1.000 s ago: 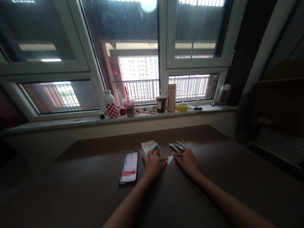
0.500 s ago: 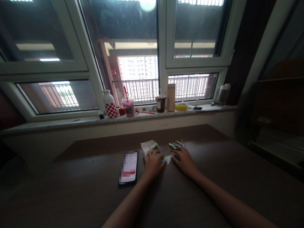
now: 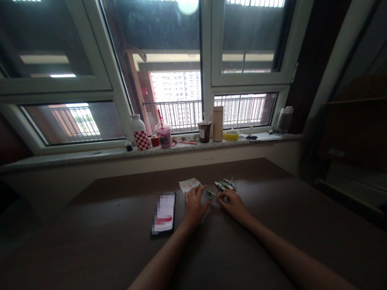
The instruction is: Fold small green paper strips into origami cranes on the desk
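A small folded piece of green and white paper is between my two hands. My right hand pinches its right end between thumb and fingers. My left hand is open just left of the paper, thumb and fingers spread apart around its left end. Behind my left hand lies a stack of flat printed papers, partly covered by the fingers. Beyond my right hand is a small pile of folded paper pieces.
A phone lies on the dark table, left of my left hand. On the windowsill stand a checkered bottle, a pink drink cup, a dark drink cup, a beige flask, yellow tape and scissors.
The paper piece has been raised and turned, now looking narrower. My right hand's fingers have closed on it. My left hand's fingers have opened wider and shifted slightly.
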The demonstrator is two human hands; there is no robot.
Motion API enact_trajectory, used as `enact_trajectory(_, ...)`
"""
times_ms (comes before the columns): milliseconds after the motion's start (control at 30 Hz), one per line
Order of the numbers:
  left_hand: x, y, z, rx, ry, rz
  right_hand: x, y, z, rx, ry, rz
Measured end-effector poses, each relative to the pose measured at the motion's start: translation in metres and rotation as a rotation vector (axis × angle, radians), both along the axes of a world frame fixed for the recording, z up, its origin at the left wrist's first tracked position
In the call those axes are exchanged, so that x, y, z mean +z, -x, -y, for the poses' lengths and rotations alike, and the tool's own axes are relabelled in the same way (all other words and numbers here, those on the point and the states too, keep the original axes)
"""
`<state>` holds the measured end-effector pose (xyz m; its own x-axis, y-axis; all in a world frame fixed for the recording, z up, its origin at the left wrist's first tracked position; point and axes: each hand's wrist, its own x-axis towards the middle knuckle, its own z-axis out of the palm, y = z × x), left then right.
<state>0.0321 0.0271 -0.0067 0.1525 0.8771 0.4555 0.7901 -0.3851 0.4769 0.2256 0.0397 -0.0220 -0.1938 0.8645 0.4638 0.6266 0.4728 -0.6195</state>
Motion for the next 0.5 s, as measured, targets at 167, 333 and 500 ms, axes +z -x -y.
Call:
enact_trajectory(167,-0.0018,0.0004,-0.001,0.002,-0.028,0.061,-0.0017,0.0022,0.0007,-0.035,0.017,-0.024)
enact_trajectory(333,-0.0001,-0.0005,0.0011,-0.051,-0.016,-0.003,-0.0043,0.0035,0.0012,0.009,0.004,-0.017)
enact_trajectory(500,0.0032,-0.0006,0.0026,-0.146,0.113,0.051,-0.0089,0.0039,0.0012,0.161,-0.027,-0.089)
